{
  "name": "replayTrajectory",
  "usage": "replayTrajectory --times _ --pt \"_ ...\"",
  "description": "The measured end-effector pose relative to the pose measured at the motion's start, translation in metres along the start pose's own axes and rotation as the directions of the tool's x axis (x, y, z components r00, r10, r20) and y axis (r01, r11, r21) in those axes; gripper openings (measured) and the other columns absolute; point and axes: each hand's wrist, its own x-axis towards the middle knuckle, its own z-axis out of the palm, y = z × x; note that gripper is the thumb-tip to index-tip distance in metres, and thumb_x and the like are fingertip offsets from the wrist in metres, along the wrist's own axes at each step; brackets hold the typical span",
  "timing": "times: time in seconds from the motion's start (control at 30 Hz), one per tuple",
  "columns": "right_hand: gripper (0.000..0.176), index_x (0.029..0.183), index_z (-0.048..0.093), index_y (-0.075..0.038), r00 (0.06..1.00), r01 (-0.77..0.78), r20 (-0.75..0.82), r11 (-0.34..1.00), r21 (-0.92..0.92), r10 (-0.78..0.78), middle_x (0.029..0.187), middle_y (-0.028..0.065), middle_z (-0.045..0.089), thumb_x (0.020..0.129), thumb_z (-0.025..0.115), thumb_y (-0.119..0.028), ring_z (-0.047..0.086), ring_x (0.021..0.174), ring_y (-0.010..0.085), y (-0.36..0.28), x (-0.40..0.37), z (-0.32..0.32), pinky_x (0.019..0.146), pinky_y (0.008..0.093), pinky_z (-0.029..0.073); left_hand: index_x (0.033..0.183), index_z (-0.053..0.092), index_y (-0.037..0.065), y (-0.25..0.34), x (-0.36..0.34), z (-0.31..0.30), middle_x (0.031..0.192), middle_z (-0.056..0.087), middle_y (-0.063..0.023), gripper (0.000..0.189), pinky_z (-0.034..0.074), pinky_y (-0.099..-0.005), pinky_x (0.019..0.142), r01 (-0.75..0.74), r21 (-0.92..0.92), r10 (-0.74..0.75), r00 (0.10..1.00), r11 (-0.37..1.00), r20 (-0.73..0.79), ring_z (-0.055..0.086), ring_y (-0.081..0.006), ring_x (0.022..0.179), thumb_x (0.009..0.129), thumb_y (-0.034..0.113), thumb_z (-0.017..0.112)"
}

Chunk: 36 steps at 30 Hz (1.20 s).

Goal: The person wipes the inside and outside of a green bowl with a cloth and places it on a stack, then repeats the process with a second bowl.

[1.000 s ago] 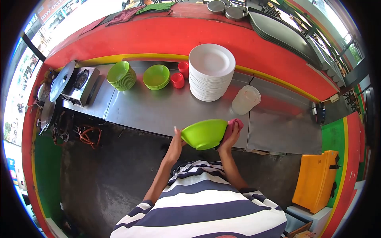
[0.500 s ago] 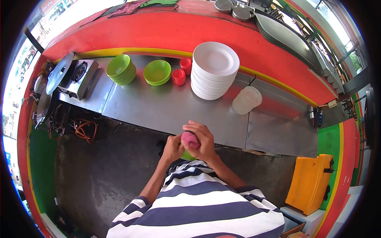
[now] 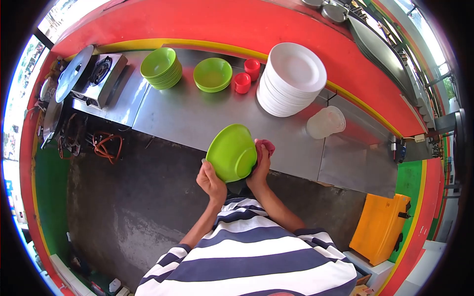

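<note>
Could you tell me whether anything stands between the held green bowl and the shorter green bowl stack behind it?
Nothing visible: only bare counter lies between the held bowl and that stack; the red cups stand off to its right.

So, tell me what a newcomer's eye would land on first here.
The bright green bowl, held up between the left hand and the right hand, which presses a pink cloth to it, just before the steel counter. Then the tall stack of white plates at the counter's back, against the red wall.

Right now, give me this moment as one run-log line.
left hand: grips round lime-green plastic bowl at rim | right hand: presses pink cloth against bowl | behind: steel counter, white plate stack
</note>
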Motion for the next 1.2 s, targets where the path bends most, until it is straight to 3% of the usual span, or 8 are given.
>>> replayTrajectory --times 0.2,0.43,0.57,0.7,0.8,0.97,1.1,1.2 --pt "0.042 0.121 0.061 -0.01 0.968 -0.244 0.075 0.966 0.089 0.238 0.116 0.0 0.066 0.103 0.048 -0.046 0.062 0.112 0.0176 0.053 0.004 0.024 0.101 0.0353 0.047 0.081 0.056 0.0 -0.013 0.044 -0.036 0.064 0.043 0.0063 0.041 0.027 -0.0252 0.053 0.032 -0.002 -0.031 0.973 0.999 0.228 0.036 -0.0024 0.062 0.108 0.03 0.051" --pt "0.024 0.113 0.064 -0.005 0.996 -0.04 0.071 0.959 -0.281 0.062 0.107 0.0064 0.069 0.099 0.063 -0.025 0.067 0.096 0.0137 0.066 0.03 0.078 0.085 0.0267 0.053 0.111 0.064 -0.002 0.018 0.174 -0.103 0.083 0.06 0.0038 0.039 0.043 -0.0226 0.066 0.346 0.145 -0.352 0.665 0.927 0.659 0.051 -0.003 0.076 0.108 0.035 0.053" --pt "0.021 0.11 0.068 0.0 0.949 0.279 0.293 0.732 -0.622 -0.113 0.111 0.0084 0.07 0.095 0.069 -0.015 0.066 0.102 0.015 0.068 0.027 0.125 0.092 0.0296 0.051 0.119 0.064 -0.005 0.012 0.213 -0.117 0.083 0.062 0.0043 0.048 0.045 -0.0236 0.066 0.403 0.243 -0.461 0.634 0.882 0.621 0.053 -0.0039 0.075 0.11 0.038 0.045" --pt "0.033 0.116 0.068 0.0 0.7 0.642 0.711 0.488 -0.59 -0.061 0.109 0.0111 0.071 0.086 0.075 -0.011 0.068 0.102 0.0194 0.049 -0.005 0.196 0.092 0.0334 0.052 0.104 0.067 -0.004 0.025 0.242 -0.131 0.075 0.063 0.0004 0.042 0.047 -0.0264 0.064 0.328 0.319 -0.445 0.462 0.889 0.767 0.055 -0.0056 0.071 0.109 0.032 0.048" --pt "0.034 0.117 0.067 0.002 0.306 0.924 0.952 0.235 -0.3 0.014 0.107 0.0115 0.071 0.085 0.072 -0.008 0.067 0.103 0.0183 0.054 -0.029 0.237 0.094 0.0323 0.051 0.098 0.065 -0.004 0.007 0.248 -0.137 0.07 0.059 -0.0094 0.032 0.046 -0.0287 0.062 -0.132 0.05 0.008 0.409 0.99 0.913 0.054 -0.0076 0.067 0.106 0.024 0.052" --pt "0.036 0.12 0.066 0.001 0.541 0.763 0.829 0.496 -0.414 -0.141 0.109 0.0112 0.071 0.086 0.073 -0.007 0.067 0.103 0.0187 0.065 -0.017 0.248 0.095 0.0333 0.052 0.079 0.056 -0.002 0.045 0.274 -0.147 0.058 0.043 -0.0057 0.039 0.035 -0.0319 0.05 0.034 0.249 -0.231 0.509 0.968 0.829 0.04 -0.0082 0.056 0.106 0.028 0.055" --pt "0.039 0.132 0.057 0.005 0.853 0.464 0.436 0.797 -0.386 -0.286 0.116 0.0124 0.068 0.099 0.061 -0.015 0.066 0.105 0.019 0.078 -0.003 0.234 0.096 0.0333 0.051 0.079 0.059 0.003 0.025 0.273 -0.148 0.072 0.054 0.0054 0.043 0.04 -0.0309 0.058 0.164 -0.069 -0.084 0.767 0.984 0.636 0.047 -0.0069 0.066 0.107 0.034 0.051" --pt "0.045 0.141 0.049 0.006 0.89 0.453 0.193 0.845 -0.284 -0.412 0.126 0.0131 0.063 0.104 0.053 -0.02 0.06 0.117 0.02 0.102 -0.013 0.229 0.106 0.0336 0.044 0.089 0.064 0.003 0.048 0.265 -0.111 0.082 0.061 0.001 0.041 0.047 -0.0293 0.065 0.437 -0.351 -0.329 0.886 0.828 0.326 0.053 -0.0083 0.071 0.107 0.037 0.051"
